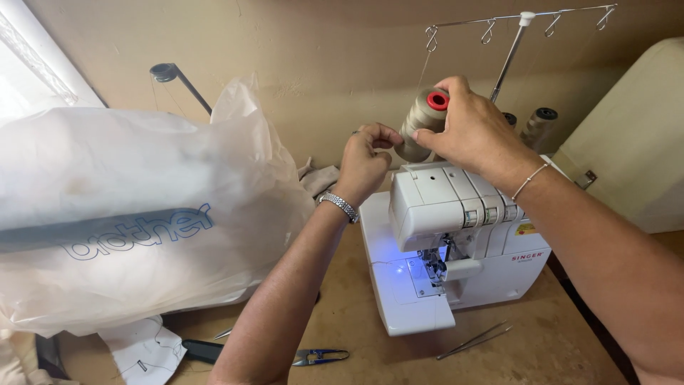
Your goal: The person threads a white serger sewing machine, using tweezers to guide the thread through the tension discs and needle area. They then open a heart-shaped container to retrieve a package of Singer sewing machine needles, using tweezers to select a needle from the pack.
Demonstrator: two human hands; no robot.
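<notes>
Right hand point(474, 132) grips beige thread cone point(422, 122) above white overlock machine point(445, 242) on tabletop point(556, 342). Left hand point(365, 160) closed, fingertips pinched just beside the cone; thread not discernible.

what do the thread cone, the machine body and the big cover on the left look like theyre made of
Thread cone in the right hand: matte beige wound thread, seemingly on a red plastic core, judging by its glossy rim. Machine body: smooth white moulded plastic, by its even sheen and rounded seams. Cover: thin translucent plastic film, likely vinyl; it crinkles and lets light through.
</notes>
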